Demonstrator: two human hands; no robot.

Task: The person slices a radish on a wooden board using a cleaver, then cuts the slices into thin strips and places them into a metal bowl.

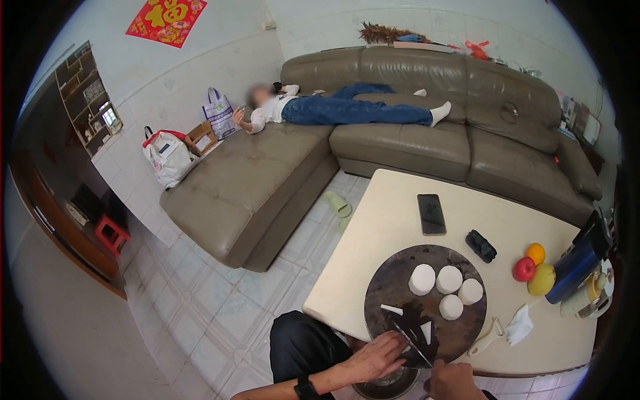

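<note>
A round dark cutting board [460, 340] lies at the table's near side. My right hand [455, 382] is closed around the handle of a knife [415, 345], whose blade points away and to the left, low over the board. Just left of the blade, my left hand [377, 357] rests at the board's near edge with its fingers bent together; what lies under them is hidden. Several thick white round chunks [450, 307], like peeled radish, stand on the board. One thin white piece [392, 309] lies left of the blade, and a white wedge [427, 332] lies right of it.
A peeler [487, 337] and crumpled tissue [519, 325] lie right of the board. Beyond are a phone [431, 214], black case [481, 246], fruit [525, 269] and blue flask [575, 265]. A metal bowl [393, 390] sits below the table edge. A person reclines on the sofa [400, 143].
</note>
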